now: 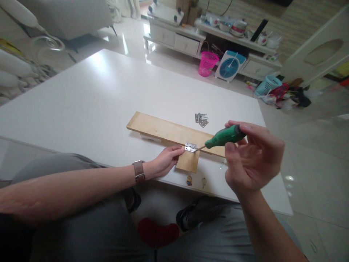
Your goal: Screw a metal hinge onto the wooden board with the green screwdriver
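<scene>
A long light wooden board (160, 129) lies on the white table (89, 109), with a small wooden piece (188, 163) set against its near edge. A small metal hinge (190, 147) bridges the two. My left hand (166, 160) rests on the small piece beside the hinge, fingers pressed together on it. My right hand (252, 156) grips a green-handled screwdriver (225, 136) whose tip points at the hinge's right side.
Spare metal hinges (201, 119) lie just beyond the board. A loose screw (221, 165) sits near the table's front edge. On the floor beyond stand a pink basket (207, 63), a blue fan (229, 66) and a teal basket (267, 85). My knees are below the table edge.
</scene>
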A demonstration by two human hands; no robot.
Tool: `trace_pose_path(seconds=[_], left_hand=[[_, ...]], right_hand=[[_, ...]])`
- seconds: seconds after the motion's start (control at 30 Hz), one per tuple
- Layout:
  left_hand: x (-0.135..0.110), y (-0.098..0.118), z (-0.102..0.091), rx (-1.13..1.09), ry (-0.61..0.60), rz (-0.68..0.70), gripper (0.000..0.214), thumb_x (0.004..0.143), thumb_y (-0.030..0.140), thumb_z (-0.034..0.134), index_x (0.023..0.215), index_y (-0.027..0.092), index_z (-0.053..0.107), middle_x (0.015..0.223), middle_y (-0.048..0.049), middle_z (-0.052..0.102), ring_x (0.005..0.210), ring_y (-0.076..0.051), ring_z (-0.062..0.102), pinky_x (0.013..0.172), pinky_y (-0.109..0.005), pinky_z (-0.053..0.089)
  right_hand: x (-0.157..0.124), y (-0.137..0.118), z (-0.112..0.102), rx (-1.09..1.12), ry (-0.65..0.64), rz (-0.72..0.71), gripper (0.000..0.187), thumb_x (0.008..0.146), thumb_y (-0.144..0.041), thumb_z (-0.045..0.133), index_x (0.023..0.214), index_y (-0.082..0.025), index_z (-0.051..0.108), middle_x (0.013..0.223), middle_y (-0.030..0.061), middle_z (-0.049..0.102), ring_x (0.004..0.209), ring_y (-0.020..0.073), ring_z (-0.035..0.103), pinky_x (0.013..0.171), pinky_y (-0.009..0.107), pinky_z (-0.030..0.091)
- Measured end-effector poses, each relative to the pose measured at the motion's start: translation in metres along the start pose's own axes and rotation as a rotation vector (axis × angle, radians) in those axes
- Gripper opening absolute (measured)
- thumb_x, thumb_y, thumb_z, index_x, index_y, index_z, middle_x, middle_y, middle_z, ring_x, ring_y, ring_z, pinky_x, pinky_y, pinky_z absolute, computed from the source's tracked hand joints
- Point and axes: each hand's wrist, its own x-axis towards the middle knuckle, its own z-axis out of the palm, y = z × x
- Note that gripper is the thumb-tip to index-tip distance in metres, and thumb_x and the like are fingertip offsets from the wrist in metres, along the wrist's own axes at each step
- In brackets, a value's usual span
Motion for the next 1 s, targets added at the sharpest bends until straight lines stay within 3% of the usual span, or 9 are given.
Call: trace_pose_path(seconds=[0.13, 0.33, 0.53, 0.77, 1.0], left_hand=[[-0.0002, 0.0002, -0.0003, 0.000, 0.004, 0.012, 0.034, 0.087, 0.039, 0.092, 0.106, 0.013, 0.082, 0.114, -0.0138, 0.081, 0.106, -0.027, 0.071, 0.099, -0.038, 0.052], [-0.0012, 0.0008, 0.0000, -0.019, -0.003, 0.003, 0.031, 0.086, 0.036, 0.093, 0.103, 0.014, 0.082, 0.114, -0.0138, 0.081, 0.108, -0.027, 0.072, 0.101, -0.038, 0.052], [-0.0012, 0.0010, 0.0012, -0.014, -0.001, 0.000, 0.032, 0.086, 0.038, 0.093, 0.104, 0.014, 0.082, 0.115, -0.0133, 0.081, 0.107, -0.026, 0.071, 0.100, -0.038, 0.052], [-0.0003, 0.0005, 0.0003, 0.001, 0.006, 0.004, 0.034, 0.084, 0.039, 0.094, 0.105, 0.014, 0.083, 0.113, -0.0132, 0.081, 0.105, -0.026, 0.071, 0.098, -0.037, 0.053], [-0.0005, 0.0002, 0.0008, -0.002, -0.004, 0.010, 0.035, 0.085, 0.041, 0.094, 0.103, 0.015, 0.082, 0.115, -0.0137, 0.081, 0.108, -0.028, 0.072, 0.100, -0.039, 0.054]], right_hand=[[0.0035, -0.0015, -0.0009, -0.027, 0.017, 0.001, 0.060, 0.087, -0.011, 0.081, 0.141, -0.035, 0.070, 0.119, 0.0039, 0.072, 0.109, 0.0229, 0.073, 0.083, 0.042, 0.068], [-0.0017, 0.0009, 0.0013, 0.022, -0.024, 0.005, 0.058, 0.097, -0.011, 0.068, 0.150, -0.033, 0.063, 0.137, 0.0075, 0.074, 0.130, 0.0299, 0.075, 0.098, 0.052, 0.070], [0.0035, -0.0008, -0.0010, -0.081, 0.010, -0.027, 0.062, 0.086, -0.013, 0.084, 0.141, -0.038, 0.069, 0.119, 0.0029, 0.073, 0.110, 0.0235, 0.074, 0.084, 0.042, 0.069], [-0.0014, 0.0003, 0.0014, 0.027, -0.028, -0.002, 0.055, 0.099, -0.013, 0.065, 0.149, -0.035, 0.063, 0.137, 0.0069, 0.074, 0.130, 0.0303, 0.075, 0.101, 0.056, 0.069], [0.0045, -0.0017, -0.0012, -0.113, 0.027, -0.033, 0.057, 0.085, -0.015, 0.085, 0.137, -0.034, 0.072, 0.113, 0.0030, 0.072, 0.106, 0.0221, 0.071, 0.084, 0.040, 0.066]])
